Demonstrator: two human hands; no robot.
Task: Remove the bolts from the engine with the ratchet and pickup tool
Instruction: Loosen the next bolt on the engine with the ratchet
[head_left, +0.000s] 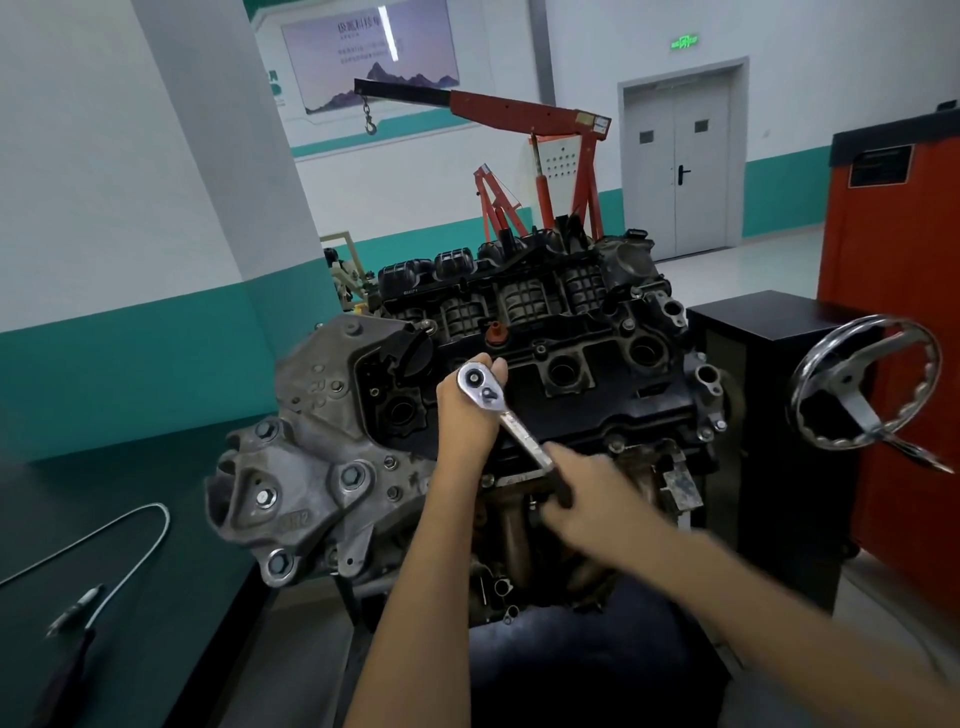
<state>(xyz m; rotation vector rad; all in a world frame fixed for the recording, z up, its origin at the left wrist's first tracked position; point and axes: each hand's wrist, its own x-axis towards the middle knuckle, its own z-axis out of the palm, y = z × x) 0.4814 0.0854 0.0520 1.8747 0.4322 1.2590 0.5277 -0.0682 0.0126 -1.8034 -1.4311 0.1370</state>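
The engine (597, 410) stands upright on its stand beside the desk (156, 467). The ratchet (511, 421) sits on its valve cover. The left hand (465, 415) cups the ratchet head, probably steadying the socket on a hidden bolt. The blurred right hand (587, 493) grips the handle for leverage. The pickup tool (167, 525) lies on the desk.

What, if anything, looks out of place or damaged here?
Nothing stands out. The left hand holds the ratchet at its head, the right hand grips its handle over the engine; the pickup tool lies looped on the table.
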